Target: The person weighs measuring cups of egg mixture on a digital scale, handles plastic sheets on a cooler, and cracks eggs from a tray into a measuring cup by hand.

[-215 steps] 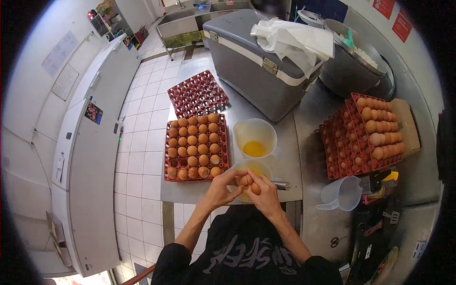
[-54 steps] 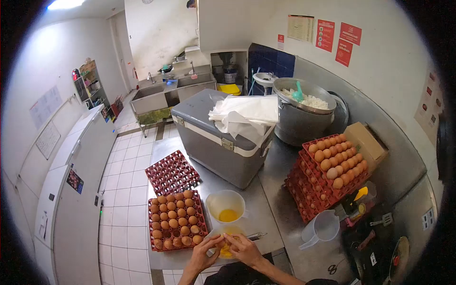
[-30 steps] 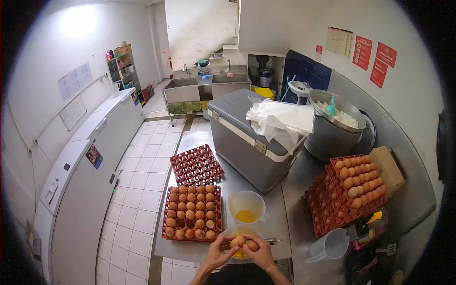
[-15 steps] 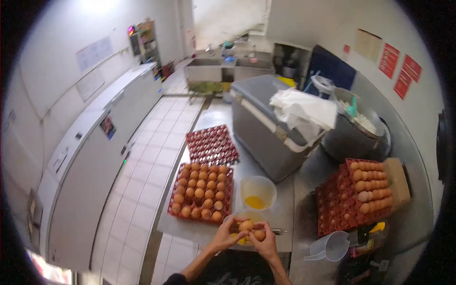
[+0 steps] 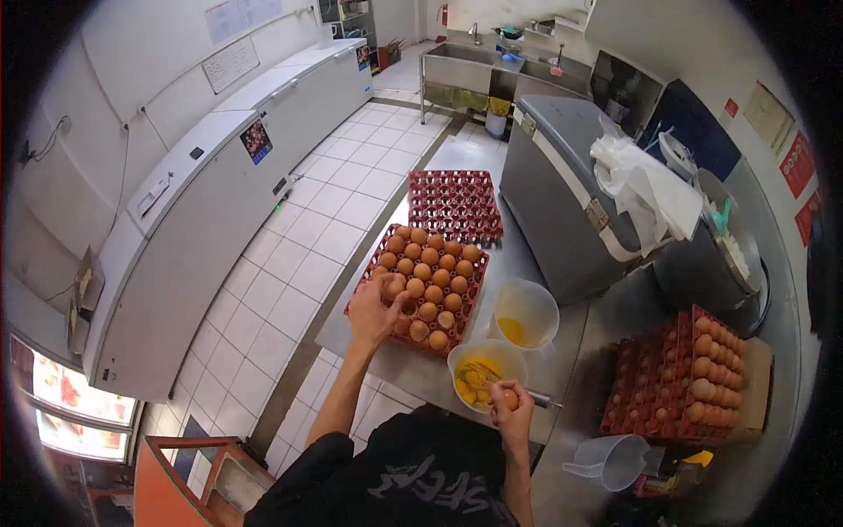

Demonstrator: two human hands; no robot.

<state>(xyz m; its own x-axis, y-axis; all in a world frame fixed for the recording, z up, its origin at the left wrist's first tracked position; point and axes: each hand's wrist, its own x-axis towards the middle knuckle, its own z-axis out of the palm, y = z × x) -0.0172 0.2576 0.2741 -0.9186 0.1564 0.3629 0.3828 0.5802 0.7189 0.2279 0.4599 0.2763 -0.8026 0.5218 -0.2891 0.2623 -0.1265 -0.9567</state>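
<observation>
My left hand (image 5: 372, 309) reaches over the near left part of the egg tray (image 5: 468, 327), its fingers curled round a brown egg (image 5: 394, 287). Rows of brown eggs (image 5: 429, 256) fill most of the tray, with a gap beside my thumb. My right hand (image 5: 516, 418) grips another brown egg (image 5: 510, 400) at the near right rim of a clear plastic jug (image 5: 454, 358). Inside that jug, a wire whisk (image 5: 477, 376) rests among yellow yolks (image 5: 474, 396). Just behind it stands a second clear jug (image 5: 537, 303) with some yellow egg in its bottom.
Behind the full tray lies a red tray without eggs (image 5: 454, 204). A large grey cool box (image 5: 562, 193) carries white plastic bags (image 5: 645, 184). More stacked egg trays (image 5: 654, 382), an upright measuring jug (image 5: 610, 461) and a big pot (image 5: 702, 268) are at right. White freezers (image 5: 202, 290) line the left wall.
My left hand has gone from above the near jug to the egg tray at left. My right hand stays by the jug with its egg. The camera view has shifted.
</observation>
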